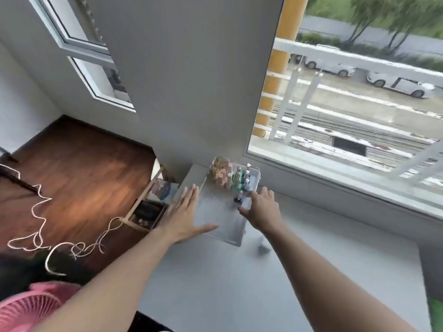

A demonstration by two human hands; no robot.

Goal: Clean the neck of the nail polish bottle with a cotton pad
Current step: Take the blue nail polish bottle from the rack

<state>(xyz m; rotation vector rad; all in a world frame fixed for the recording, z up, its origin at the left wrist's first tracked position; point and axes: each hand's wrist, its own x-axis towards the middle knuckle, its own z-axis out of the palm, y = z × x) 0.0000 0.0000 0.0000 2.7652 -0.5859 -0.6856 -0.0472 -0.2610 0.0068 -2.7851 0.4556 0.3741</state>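
Note:
A clear plastic organiser box (223, 226) sits on the white sill at the far end, with several nail polish bottles (230, 177) standing in its far half. One dark blue bottle (238, 197) stands apart, nearer to me. My left hand (185, 213) is spread flat against the box's left side, holding nothing. My right hand (262, 208) reaches over the box's right edge, fingers apart, right beside the blue bottle. No cotton pad is in view.
The white sill (287, 271) runs along a big window (359, 104) on the right. A small grey object (263, 248) lies just near of the box. A wooden crate (146, 212) stands on the brown floor to the left; a pink fan (28, 310) is at bottom left.

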